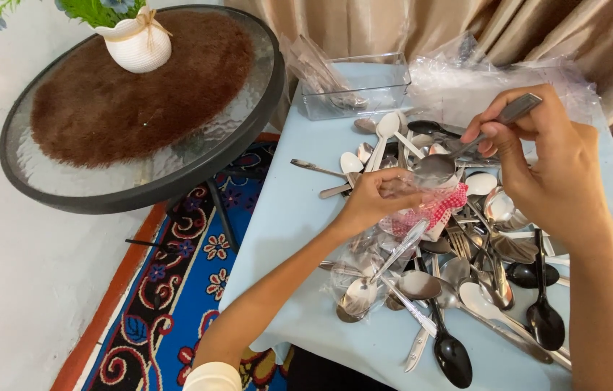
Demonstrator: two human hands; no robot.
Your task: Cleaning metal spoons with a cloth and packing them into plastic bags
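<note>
Round glass table (67,181), white flower pot (137,45), patterned rug (169,289), beige curtain (393,25)

The spoon (458,148) in the right hand (552,170) is polished metal, its bowl bright and mirror-like. The left hand (375,199) pinches a thin, clear plastic sleeve (429,206), crinkled and glossy, with a red-and-white checked band that looks like printed paper, though the view is too soft to be sure. The heap of cutlery (465,268) on the right mixes shiny steel spoons and forks, glossy black spoons (451,355) near the front and smooth white ones (386,130), probably plastic. The tablecloth (284,217) is matt pale blue. At the far side stands a clear, hard plastic box (357,90). To the left, the round table (140,108) has textured glass over a rough brown mat, and the white pot (136,43) is ribbed.
</note>
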